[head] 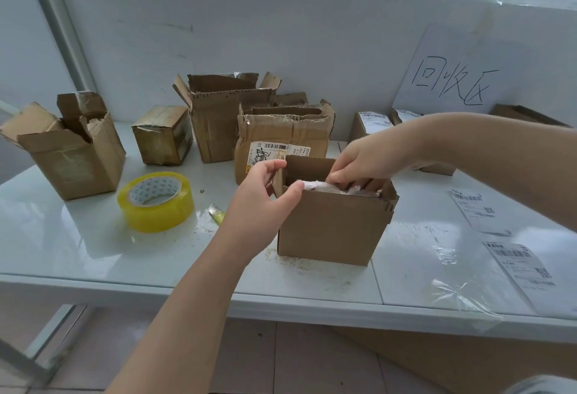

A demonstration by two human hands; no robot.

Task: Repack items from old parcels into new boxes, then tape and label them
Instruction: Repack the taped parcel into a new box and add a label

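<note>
Open brown cardboard box (pixel 331 225) near counter's (pixel 93 250) front edge: flap gripped by left hand (pixel 265 187); plastic-wrapped item (pixel 324 186) inside pinched by right hand (pixel 365 159).

- A small open cardboard box (pixel 334 222) stands on the white counter (pixel 93 247), near its front edge.
- The left hand (pixel 265 193) grips the box's left flap, thumb on the front wall.
- The right hand (pixel 365 161) reaches into the box, fingers on a plastic-wrapped item (pixel 318 186) inside.
- A yellow tape roll (pixel 155 201) lies flat to the left of the box.
- 2 shipping labels (pixel 480 211) lie on the counter at the right.
- Worn, opened parcels (pixel 224 118) stand behind.
</note>
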